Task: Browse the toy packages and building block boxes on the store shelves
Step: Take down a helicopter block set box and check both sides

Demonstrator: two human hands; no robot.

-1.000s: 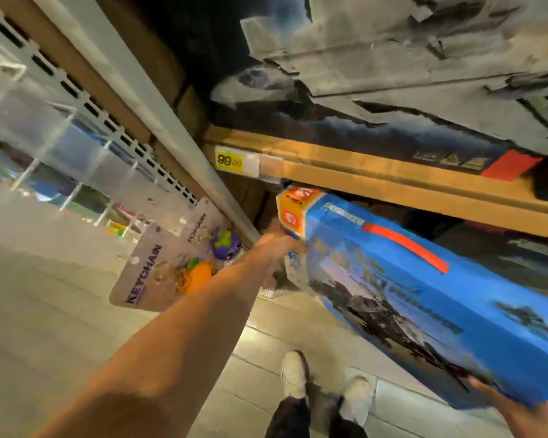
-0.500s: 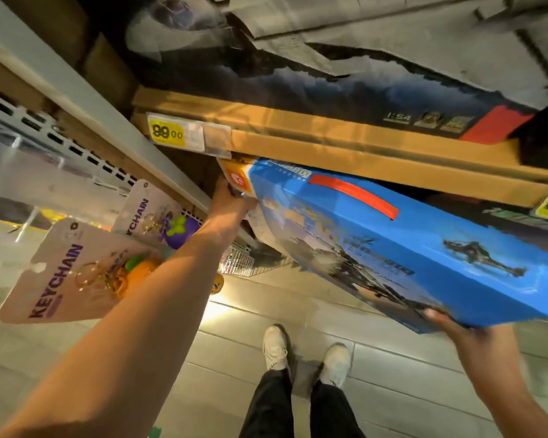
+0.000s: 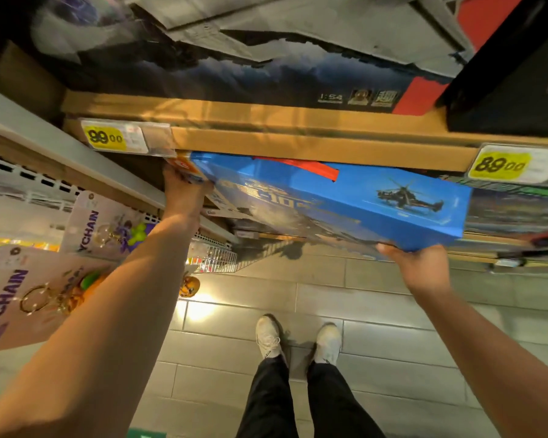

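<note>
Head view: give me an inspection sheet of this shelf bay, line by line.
Surface: wooden shelf edge with yellow price tags 99.00 and 89.00.
Job's things: blue helicopter box, tilted, partly under that shelf; dark aircraft box on the shelf above.
Clutter: keychain cards hanging at left.
Grips: left hand holds the box's far-left corner; right hand supports its near-right corner from below.
Cables: nothing seen.
Surroundings: tiled floor, the person's white shoes.
</note>
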